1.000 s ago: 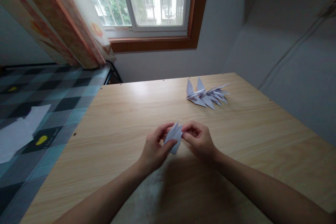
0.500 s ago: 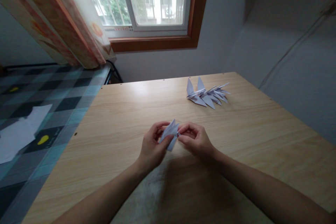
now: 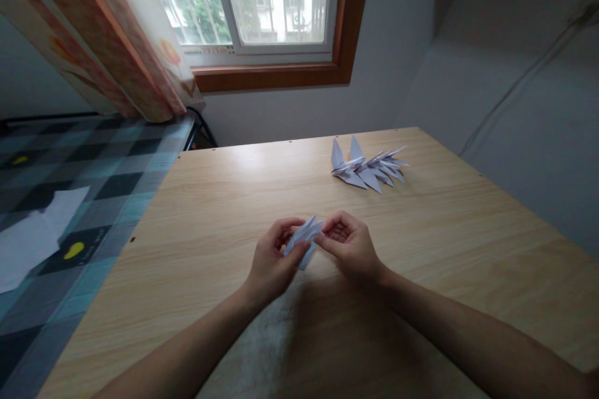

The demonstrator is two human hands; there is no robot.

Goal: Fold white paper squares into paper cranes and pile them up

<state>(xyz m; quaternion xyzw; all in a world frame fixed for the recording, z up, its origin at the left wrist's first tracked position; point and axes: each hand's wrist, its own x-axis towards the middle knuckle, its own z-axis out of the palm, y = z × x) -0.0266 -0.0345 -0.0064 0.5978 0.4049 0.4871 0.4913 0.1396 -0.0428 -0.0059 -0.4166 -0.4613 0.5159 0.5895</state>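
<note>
One origami piece hangs over the worktop, left hand pinching and partly hiding it, right hand pinching its end; origami figures lie beyond, paper sheets on the checked bed.

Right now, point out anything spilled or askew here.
No spill shows around the held folded paper. But the white paper on the checked cloth, left of the table, looks askew, slanting across the checks.

The bed lies left of the counter, with paper sheets on it. A paper pile sits far right on the counter, behind the paper piece between left fingers and right fingers. Behind the counter is the window, with the curtain at its left.
</note>
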